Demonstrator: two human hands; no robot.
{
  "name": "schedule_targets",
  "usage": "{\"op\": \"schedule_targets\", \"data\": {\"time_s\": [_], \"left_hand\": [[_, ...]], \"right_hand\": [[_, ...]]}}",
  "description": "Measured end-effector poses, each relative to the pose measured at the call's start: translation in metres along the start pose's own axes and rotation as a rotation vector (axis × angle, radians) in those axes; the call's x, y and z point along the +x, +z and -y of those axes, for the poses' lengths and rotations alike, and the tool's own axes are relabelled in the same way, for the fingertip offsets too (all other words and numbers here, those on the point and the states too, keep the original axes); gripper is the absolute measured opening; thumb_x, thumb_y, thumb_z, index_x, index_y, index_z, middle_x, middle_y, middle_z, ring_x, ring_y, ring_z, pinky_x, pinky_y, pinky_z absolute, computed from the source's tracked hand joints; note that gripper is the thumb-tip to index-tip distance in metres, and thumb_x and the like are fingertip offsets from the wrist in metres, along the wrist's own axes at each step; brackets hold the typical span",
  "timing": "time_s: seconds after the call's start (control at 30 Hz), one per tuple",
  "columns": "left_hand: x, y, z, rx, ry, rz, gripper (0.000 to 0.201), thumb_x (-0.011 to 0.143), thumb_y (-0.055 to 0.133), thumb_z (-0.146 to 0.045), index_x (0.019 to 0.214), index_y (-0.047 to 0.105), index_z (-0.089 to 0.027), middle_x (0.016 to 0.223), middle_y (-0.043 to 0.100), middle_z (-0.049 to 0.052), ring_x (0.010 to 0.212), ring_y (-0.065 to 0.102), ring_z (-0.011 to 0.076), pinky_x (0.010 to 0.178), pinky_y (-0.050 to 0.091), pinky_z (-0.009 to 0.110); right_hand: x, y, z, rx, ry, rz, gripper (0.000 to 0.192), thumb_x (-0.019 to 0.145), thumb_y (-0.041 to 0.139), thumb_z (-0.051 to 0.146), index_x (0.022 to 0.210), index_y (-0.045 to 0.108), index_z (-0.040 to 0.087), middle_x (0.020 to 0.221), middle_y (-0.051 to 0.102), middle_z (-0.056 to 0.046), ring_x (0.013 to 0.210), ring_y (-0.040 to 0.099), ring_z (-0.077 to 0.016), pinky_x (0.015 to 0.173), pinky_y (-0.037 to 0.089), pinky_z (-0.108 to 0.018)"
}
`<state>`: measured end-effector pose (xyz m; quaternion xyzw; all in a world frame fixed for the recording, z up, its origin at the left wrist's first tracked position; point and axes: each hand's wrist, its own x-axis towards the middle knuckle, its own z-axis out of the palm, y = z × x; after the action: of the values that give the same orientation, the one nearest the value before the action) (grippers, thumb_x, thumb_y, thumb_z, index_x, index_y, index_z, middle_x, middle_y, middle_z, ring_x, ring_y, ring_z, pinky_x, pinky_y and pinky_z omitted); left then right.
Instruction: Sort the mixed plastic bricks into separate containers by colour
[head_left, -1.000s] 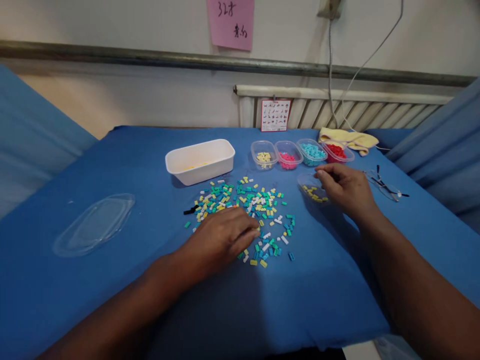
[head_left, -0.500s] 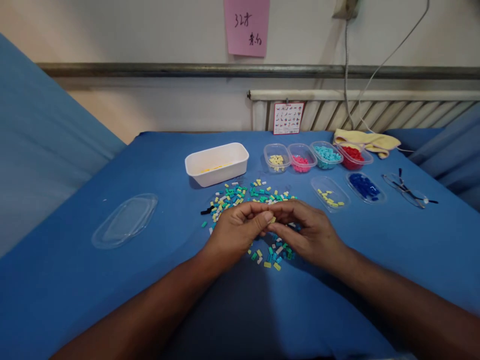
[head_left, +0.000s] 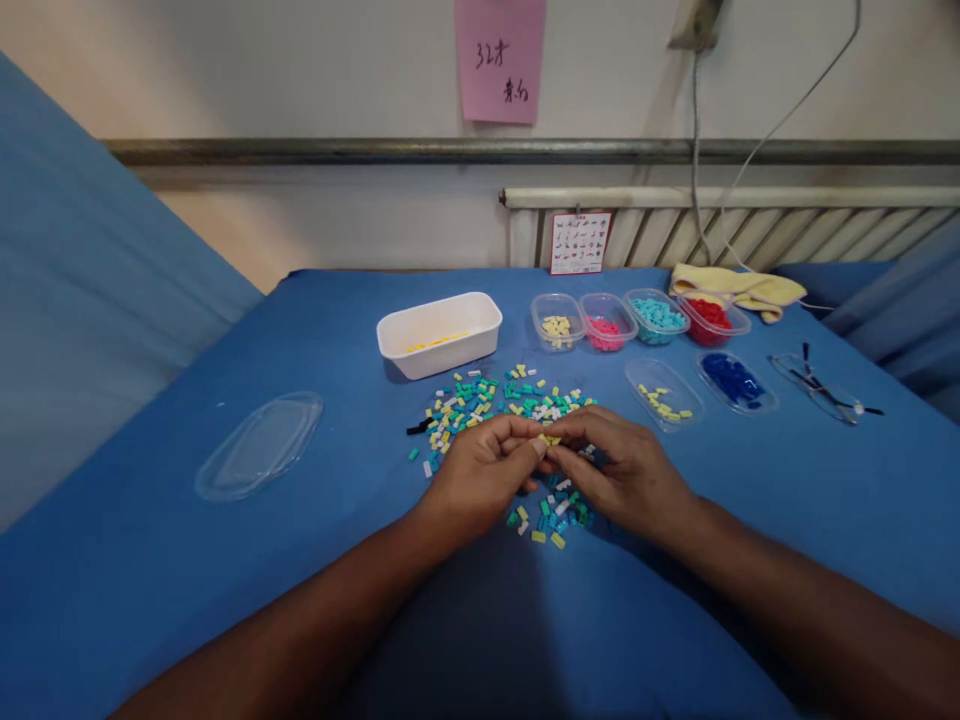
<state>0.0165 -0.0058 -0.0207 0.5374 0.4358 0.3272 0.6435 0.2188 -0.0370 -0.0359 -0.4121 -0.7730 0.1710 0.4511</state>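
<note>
My left hand (head_left: 487, 465) and my right hand (head_left: 626, 465) meet over a loose pile of small building bricks (head_left: 472, 400). Pinched between the fingertips of both is a yellow building brick (head_left: 550, 440); whether it is one piece or several joined cannot be made out. Fingers of both hands are curled, the thumbs pressing from the near side. Teal, green, yellow, white and blue bricks lie around and below the hands, and the palms hide part of the pile.
Behind the pile stands a white tub (head_left: 439, 350) with some yellow pieces. Clear boxes of yellow, pink, light blue and red bricks (head_left: 709, 315) line the back right. Nearer are a lid with yellow bricks (head_left: 664, 402), dark blue bricks (head_left: 733, 380) and glasses (head_left: 825, 390). Clear lids (head_left: 259, 445) lie left.
The yellow brick shows more between the fingertips now, and the right index finger has shifted slightly. The whole view has moved a little; both hands stay together over the pile.
</note>
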Motion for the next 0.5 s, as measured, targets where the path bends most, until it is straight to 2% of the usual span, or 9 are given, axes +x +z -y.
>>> {"op": "schedule_targets", "data": {"time_s": [0.13, 0.23, 0.37, 0.5], "left_hand": [[0.000, -0.009, 0.003, 0.059, 0.045, 0.054, 0.034, 0.092, 0.081, -0.048, 0.108, 0.077, -0.018, 0.089, 0.079, 0.005, 0.080, 0.072, 0.0159, 0.065, 0.054, 0.024], [0.001, -0.015, 0.001, 0.139, 0.060, 0.070, 0.032, 0.094, 0.080, -0.050, 0.101, 0.078, -0.019, 0.086, 0.077, 0.003, 0.077, 0.069, 0.0142, 0.065, 0.052, 0.023], [-0.003, -0.017, -0.006, 0.200, 0.069, 0.130, 0.032, 0.098, 0.075, -0.050, 0.092, 0.079, -0.019, 0.078, 0.075, 0.002, 0.068, 0.062, 0.0119, 0.064, 0.048, 0.023], [-0.007, -0.015, -0.009, 0.312, 0.098, 0.179, 0.035, 0.101, 0.070, -0.047, 0.084, 0.079, -0.019, 0.075, 0.074, 0.002, 0.065, 0.058, 0.0113, 0.062, 0.045, 0.023]], "right_hand": [[0.001, -0.001, -0.001, -0.090, -0.120, 0.021, 0.016, 0.106, 0.067, 0.017, 0.120, 0.070, 0.024, 0.104, 0.080, -0.006, 0.096, 0.074, -0.0197, 0.084, 0.061, -0.034], [0.001, -0.004, 0.000, -0.150, -0.184, 0.020, 0.018, 0.108, 0.065, 0.016, 0.124, 0.068, 0.023, 0.110, 0.079, -0.008, 0.101, 0.074, -0.0203, 0.090, 0.062, -0.036], [0.001, -0.007, 0.003, -0.123, -0.173, 0.068, 0.021, 0.108, 0.063, 0.016, 0.127, 0.067, 0.022, 0.111, 0.078, -0.009, 0.102, 0.073, -0.0197, 0.092, 0.062, -0.035], [0.004, -0.005, 0.007, -0.025, -0.143, 0.062, 0.017, 0.105, 0.064, 0.015, 0.120, 0.071, 0.021, 0.103, 0.079, -0.006, 0.095, 0.074, -0.0175, 0.085, 0.061, -0.031]]}}
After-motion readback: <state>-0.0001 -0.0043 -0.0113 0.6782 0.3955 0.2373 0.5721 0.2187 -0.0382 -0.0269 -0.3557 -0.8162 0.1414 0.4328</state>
